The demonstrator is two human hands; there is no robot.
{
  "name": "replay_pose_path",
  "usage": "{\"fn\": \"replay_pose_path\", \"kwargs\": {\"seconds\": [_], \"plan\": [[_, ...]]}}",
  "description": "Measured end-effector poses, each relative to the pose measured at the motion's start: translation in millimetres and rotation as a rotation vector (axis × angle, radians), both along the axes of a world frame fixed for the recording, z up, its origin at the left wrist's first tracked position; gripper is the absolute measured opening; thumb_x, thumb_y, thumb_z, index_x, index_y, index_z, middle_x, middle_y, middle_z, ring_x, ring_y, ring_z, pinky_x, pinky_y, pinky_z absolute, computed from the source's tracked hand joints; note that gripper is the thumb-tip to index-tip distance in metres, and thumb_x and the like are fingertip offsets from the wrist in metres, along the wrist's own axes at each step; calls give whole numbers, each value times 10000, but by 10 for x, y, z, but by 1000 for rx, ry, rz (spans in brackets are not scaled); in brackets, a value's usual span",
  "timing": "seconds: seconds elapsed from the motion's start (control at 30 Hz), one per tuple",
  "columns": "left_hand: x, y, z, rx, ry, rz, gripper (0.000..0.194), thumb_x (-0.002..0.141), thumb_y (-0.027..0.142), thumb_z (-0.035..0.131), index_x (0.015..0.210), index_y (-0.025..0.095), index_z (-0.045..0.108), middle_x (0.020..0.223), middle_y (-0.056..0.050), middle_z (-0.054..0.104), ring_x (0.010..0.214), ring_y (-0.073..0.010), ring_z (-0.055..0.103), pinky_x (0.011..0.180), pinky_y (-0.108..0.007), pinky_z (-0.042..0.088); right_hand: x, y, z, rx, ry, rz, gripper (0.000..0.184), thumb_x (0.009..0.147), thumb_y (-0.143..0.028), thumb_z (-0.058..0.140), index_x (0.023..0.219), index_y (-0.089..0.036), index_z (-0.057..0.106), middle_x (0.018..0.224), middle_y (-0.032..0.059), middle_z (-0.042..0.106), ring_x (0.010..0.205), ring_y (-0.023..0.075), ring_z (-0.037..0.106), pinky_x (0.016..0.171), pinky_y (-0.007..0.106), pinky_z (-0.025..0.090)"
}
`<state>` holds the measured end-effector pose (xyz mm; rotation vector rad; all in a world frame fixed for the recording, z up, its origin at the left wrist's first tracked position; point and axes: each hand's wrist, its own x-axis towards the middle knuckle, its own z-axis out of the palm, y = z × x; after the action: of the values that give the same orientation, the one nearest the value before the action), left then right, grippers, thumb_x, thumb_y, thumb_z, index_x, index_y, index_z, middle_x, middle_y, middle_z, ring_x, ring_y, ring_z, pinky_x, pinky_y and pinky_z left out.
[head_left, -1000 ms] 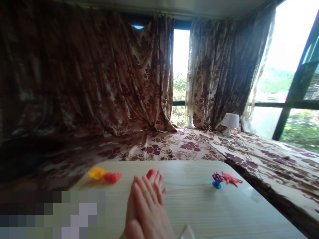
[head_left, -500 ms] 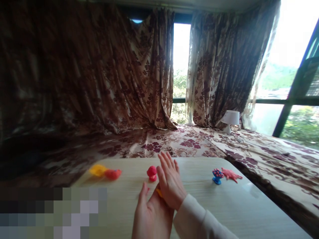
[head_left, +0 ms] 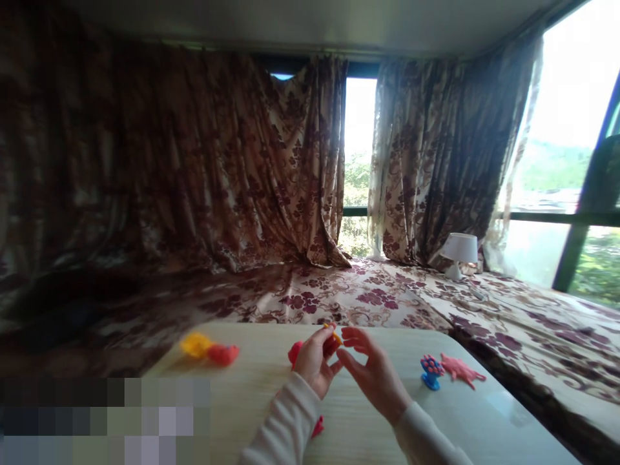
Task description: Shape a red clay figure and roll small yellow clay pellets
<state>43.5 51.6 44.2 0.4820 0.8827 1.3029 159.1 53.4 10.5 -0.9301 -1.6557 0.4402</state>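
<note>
My left hand (head_left: 314, 363) pinches a small orange and red clay piece (head_left: 332, 338) at its fingertips, held above the pale wooden table (head_left: 368, 426). My right hand (head_left: 375, 374) hovers right beside it with fingers curled and slightly apart, its fingertips close to the clay piece. A red clay mushroom (head_left: 294, 353) stands just behind my left hand, partly hidden by it. A small red bit (head_left: 318, 427) shows under my left sleeve.
A yellow clay shape (head_left: 196, 344) and an orange-red one (head_left: 223, 354) lie at the table's far left. A blue clay figure (head_left: 430, 372) and a pink crab shape (head_left: 462, 369) sit at the right. Behind are a floral-covered platform, curtains and a white lamp (head_left: 460, 252).
My palms were pressed together, rubbing; they have parted, and the left fingers now hold up a small clay piece. The view has tilted up a little.
</note>
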Motion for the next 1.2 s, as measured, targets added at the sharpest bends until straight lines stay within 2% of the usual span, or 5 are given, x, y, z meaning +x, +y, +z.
{"fn": "replay_pose_path", "kwargs": {"seconds": [0.17,0.37,0.67,1.0,1.2], "plan": [[-188,-214,-113,137,265,-98,74,766,199,634,792,139,601,678,13,609,624,-105,568,603,-246,467,-86,-136,-80,33,0,30,89,814,-169,515,852,-176,596,768,35,624,690,161,611,654,292,507],[-440,-388,-223,294,507,-219,178,613,237,763,727,119,696,571,20,597,578,-91,505,592,-205,405,-104,-318,-118,7,-69,104,119,792,-95,552,815,-177,637,736,18,598,669,136,583,626,239,471],[-594,-380,-403,357,720,-336,275,768,391,598,768,128,679,557,34,508,524,-79,424,520,-202,365,-151,-409,-155,-46,-199,146,129,836,-116,541,830,-192,646,760,11,611,683,116,579,646,211,455],[-595,-422,-427,237,684,-366,290,752,405,578,718,120,621,549,38,472,525,-82,387,507,-203,329,-141,-468,-135,-66,-251,170,124,854,-131,536,874,-200,637,796,19,617,712,124,582,665,218,448],[-612,-422,-431,276,718,-384,251,775,362,546,704,133,617,563,37,472,544,-89,390,527,-213,322,-134,-462,-125,-73,-281,190,141,875,-151,513,849,-206,640,794,22,606,723,128,570,667,227,441]]}}
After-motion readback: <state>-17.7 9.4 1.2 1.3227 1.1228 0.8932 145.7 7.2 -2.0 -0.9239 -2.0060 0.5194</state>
